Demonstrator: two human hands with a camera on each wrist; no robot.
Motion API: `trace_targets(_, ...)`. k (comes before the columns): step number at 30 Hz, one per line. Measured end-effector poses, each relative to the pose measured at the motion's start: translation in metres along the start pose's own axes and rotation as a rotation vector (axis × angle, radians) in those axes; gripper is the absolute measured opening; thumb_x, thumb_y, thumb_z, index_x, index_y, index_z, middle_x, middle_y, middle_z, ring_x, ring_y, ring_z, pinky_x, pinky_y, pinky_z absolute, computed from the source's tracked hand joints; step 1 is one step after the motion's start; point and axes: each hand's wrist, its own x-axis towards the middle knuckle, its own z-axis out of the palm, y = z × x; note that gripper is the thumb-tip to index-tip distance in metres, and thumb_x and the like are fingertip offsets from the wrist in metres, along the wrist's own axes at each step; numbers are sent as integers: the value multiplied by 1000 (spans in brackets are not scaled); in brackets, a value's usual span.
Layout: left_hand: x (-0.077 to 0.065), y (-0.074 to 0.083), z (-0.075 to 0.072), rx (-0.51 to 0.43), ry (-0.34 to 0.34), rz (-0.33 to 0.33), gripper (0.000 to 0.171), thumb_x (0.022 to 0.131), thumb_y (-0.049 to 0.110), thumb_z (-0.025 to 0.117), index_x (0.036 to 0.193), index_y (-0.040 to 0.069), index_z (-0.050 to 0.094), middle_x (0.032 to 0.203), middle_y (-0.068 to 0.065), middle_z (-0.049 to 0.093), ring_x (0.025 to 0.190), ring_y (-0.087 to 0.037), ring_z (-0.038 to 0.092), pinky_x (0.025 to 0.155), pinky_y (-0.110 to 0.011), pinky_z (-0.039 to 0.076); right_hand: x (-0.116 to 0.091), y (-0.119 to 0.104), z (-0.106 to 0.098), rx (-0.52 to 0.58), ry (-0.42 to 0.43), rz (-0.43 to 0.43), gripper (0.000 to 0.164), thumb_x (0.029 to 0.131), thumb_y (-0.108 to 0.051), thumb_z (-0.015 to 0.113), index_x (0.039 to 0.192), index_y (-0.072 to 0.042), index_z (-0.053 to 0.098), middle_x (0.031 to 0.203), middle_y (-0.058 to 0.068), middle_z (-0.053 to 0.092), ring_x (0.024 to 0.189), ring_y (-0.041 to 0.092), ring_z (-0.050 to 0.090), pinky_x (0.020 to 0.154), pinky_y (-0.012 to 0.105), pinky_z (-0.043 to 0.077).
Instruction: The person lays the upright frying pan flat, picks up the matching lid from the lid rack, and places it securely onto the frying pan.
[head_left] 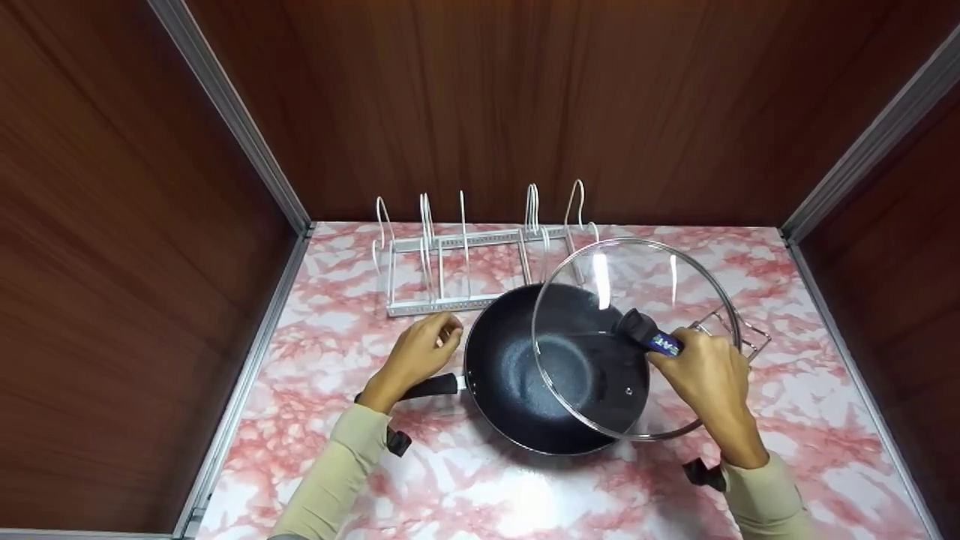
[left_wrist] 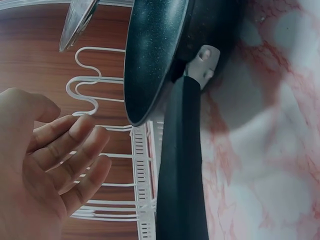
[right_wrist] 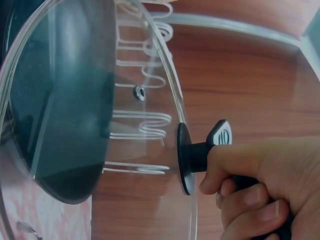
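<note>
A black wok (head_left: 517, 360) stands on the table with its long black handle (left_wrist: 181, 165) pointing left. My right hand (head_left: 709, 367) grips the black knob (right_wrist: 200, 156) of a round glass lid (head_left: 637, 270). The lid hangs tilted above the right side of the wok, and the wok's inside shows through the glass. Over the wok handle hovers my left hand (head_left: 424, 349), fingers loosely bent and palm bare in the left wrist view, apart from both handle and rim.
Behind the wok stands a white wire rack (head_left: 442, 306) with upright loops. A small metal wire stand (head_left: 757, 341) is partly hidden behind the lid and right hand. Brown wood-look panels (head_left: 480, 112) enclose the red-and-white marbled table (head_left: 315, 450) at the back and both sides.
</note>
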Motion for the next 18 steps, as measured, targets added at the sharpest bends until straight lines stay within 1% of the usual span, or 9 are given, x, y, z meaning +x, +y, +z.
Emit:
trace_targets(6, -4, -8, 0, -13, -48, -32, 14, 104, 21, 62, 110, 12, 71, 100, -2, 74, 90, -18, 70, 81, -40, 58, 2, -2, 2, -9, -54, 15, 16, 75, -20, 84, 76, -8, 73, 61, 9, 63, 54, 33, 56, 47, 49, 38)
trace_targets(10, -8, -12, 0, -7, -72, -25, 13, 104, 20, 63, 108, 11, 71, 98, -2, 74, 89, -18, 70, 81, -41, 58, 3, -3, 3, -9, -84, 22, 15, 76, -20, 82, 77, -8, 74, 62, 10, 63, 54, 33, 56, 47, 48, 38)
trace_targets(13, -10, -13, 1, 4, -93, -38, 13, 103, 22, 64, 108, 12, 70, 98, -2, 74, 90, -18, 70, 82, -40, 58, 4, -4, 5, -8, -86, 13, 13, 75, -19, 81, 76, -8, 74, 61, 9, 63, 54, 33, 55, 47, 48, 38)
trace_targets(18, -14, -16, 3, 21, -149, -72, 18, 102, 27, 65, 110, 12, 71, 98, -1, 73, 91, -18, 71, 82, -40, 57, 4, -4, 8, 0, -76, 0, 12, 74, -17, 80, 76, -7, 74, 61, 10, 64, 53, 33, 55, 48, 48, 38)
